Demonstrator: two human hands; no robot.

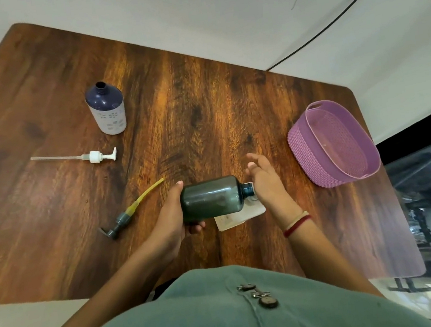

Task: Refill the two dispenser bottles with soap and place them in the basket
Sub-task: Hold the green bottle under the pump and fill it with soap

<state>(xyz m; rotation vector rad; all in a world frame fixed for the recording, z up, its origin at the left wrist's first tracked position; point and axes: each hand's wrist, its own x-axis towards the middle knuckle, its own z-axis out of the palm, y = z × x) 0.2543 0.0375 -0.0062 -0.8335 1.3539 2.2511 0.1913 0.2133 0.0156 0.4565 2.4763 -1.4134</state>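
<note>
Two hands working | left hand wrapped round green bottle, held sideways | right hand fingers loose, apart, beside its neck | purple basket right

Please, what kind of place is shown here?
Probably a plain indoor room, a home or an office; I cannot tell which. A wooden table bears a purple basket, a blue bottle and a white pump; the left hand holds a dark green bottle.

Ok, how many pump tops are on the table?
2. A white pump lies by the blue bottle; a grey pump with a yellow tube lies left of the left hand holding the green bottle.
</note>
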